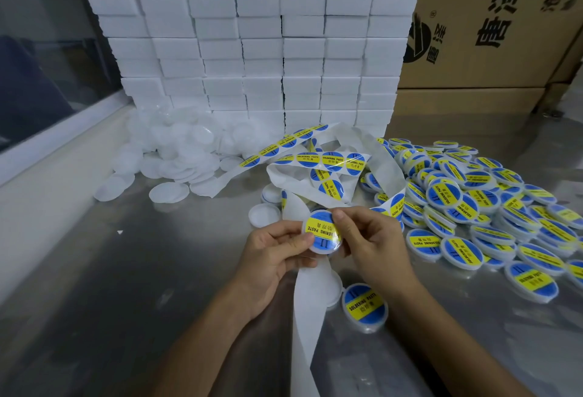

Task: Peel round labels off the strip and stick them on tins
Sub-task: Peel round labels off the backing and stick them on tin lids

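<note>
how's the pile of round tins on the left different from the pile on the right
The left pile is plain white with no labels; the right pile carries blue and yellow labels. The left pile lies against the stack of white boxes; the right pile spreads nearer the cardboard cartons. Both are heaps of round shallow pieces on the metal table.

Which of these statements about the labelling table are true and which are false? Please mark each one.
1. Both hands hold one tin. True: left hand, right hand.
2. The held tin has no label. False: a blue and yellow label covers it.
3. The labelled tins lie on the person's right. True.
4. The label strip is fully used. False: labels remain on it.
5. The white boxes are scattered flat. False: they are stacked.
</note>
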